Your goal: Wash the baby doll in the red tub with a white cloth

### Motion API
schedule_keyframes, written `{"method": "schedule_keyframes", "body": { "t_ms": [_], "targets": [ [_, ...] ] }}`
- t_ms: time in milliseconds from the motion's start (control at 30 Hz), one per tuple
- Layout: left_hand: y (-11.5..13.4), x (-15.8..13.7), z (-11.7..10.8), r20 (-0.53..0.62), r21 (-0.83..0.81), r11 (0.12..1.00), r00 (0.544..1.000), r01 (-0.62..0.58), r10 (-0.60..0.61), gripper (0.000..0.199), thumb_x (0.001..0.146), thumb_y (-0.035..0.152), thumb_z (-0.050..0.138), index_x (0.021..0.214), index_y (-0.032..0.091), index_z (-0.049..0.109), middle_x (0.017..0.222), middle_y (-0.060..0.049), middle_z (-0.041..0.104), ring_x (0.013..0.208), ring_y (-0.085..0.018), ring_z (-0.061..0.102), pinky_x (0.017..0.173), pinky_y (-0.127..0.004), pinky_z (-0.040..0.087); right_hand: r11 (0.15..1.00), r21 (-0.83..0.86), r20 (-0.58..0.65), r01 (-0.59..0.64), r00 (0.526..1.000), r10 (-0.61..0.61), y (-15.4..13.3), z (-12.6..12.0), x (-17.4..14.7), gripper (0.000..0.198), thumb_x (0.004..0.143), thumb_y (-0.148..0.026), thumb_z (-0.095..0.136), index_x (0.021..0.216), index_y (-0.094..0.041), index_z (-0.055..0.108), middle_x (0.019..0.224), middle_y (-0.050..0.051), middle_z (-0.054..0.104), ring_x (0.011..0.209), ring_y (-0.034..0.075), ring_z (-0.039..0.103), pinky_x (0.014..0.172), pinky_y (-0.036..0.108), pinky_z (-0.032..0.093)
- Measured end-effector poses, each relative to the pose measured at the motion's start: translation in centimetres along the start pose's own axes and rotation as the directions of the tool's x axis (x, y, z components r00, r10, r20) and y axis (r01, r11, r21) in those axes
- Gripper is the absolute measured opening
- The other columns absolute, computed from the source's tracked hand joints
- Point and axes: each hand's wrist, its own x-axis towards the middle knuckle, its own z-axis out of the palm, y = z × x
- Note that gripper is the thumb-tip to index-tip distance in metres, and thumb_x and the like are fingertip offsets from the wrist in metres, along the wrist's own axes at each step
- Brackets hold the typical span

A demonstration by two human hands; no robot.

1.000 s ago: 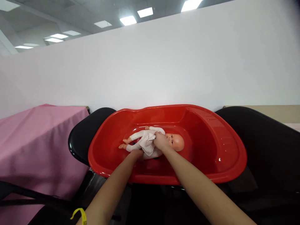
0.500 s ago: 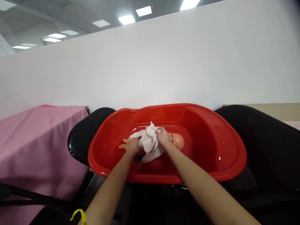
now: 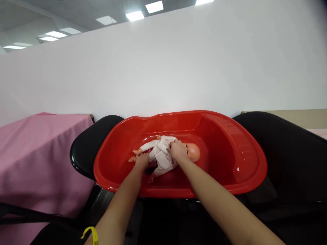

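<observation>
A baby doll point(image 3: 192, 152) lies on its back in a red baby bathtub point(image 3: 250, 170), its head to the right and bare feet to the left. White clothing covers its arms and legs, and a loose white cloth flap point(image 3: 163, 156) lies over its belly. My left hand point(image 3: 143, 160) is closed around the doll's lower leg near the feet. Bent over the chest just below the chin, my right hand point(image 3: 177, 150) has its fingers closed on the white clothing. Its fingertips are partly hidden.
The tub rests on black chairs point(image 3: 89, 146), one showing at each side. Pink cloth point(image 3: 43, 153) drapes a surface on the left. Behind the tub rises a white partition wall point(image 3: 166, 75). A yellow wristband point(image 3: 93, 234) hangs at my left forearm.
The white cloth that my right hand held raised has come down flat over the doll's belly. My left hand has shifted slightly left along the leg, toward the feet.
</observation>
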Motion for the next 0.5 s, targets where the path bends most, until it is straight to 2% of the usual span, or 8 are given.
{"method": "schedule_keyframes", "body": {
  "t_ms": [133,267,367,500],
  "targets": [
    [0.3,-0.1,0.0,-0.018,-0.026,0.999,0.999,-0.045,0.044,0.041,0.093,0.032,0.061,0.122,0.004,0.061,0.121,-0.024,0.065,0.115,-0.037,0.058,0.102,-0.049,0.040,0.996,0.077,-0.101,0.051,0.994,-0.043,-0.6,-0.3,0.3,0.024,0.095,-0.031,0.051,0.096,-0.018,0.071,0.114,0.013,0.065,0.109,0.026,0.055,0.087,0.034,0.040],
    [1.0,-0.1,0.1,-0.034,-0.053,0.993,0.994,-0.106,0.104,0.055,0.086,0.044,0.073,0.123,0.005,0.061,0.115,-0.023,0.067,0.109,-0.038,0.061,0.104,-0.050,0.038,0.932,0.360,-0.129,0.034,0.992,0.014,-1.3,-0.1,0.9,0.019,0.093,-0.030,0.047,0.090,-0.020,0.064,0.092,0.006,0.068,0.083,0.018,0.056,0.074,0.029,0.038],
    [1.5,-0.1,0.2,-0.057,-0.073,0.988,0.990,-0.133,0.129,0.051,0.086,0.033,0.071,0.126,0.005,0.059,0.119,-0.023,0.066,0.110,-0.038,0.061,0.103,-0.050,0.040,0.816,0.579,-0.100,0.007,0.993,0.063,-1.6,0.3,1.1,0.018,0.089,-0.032,0.047,0.081,-0.021,0.058,0.081,0.002,0.065,0.075,0.017,0.054,0.070,0.027,0.037],
    [2.1,0.0,0.2,-0.074,-0.152,0.966,0.977,-0.211,0.201,0.052,0.091,0.022,0.059,0.140,0.010,0.051,0.134,-0.022,0.059,0.116,-0.037,0.059,0.102,-0.047,0.043,0.731,0.682,-0.056,-0.023,0.995,0.084,-1.6,0.4,1.3,0.019,0.085,-0.033,0.045,0.075,-0.021,0.056,0.076,0.002,0.063,0.073,0.018,0.054,0.068,0.028,0.040]
  ]
}}
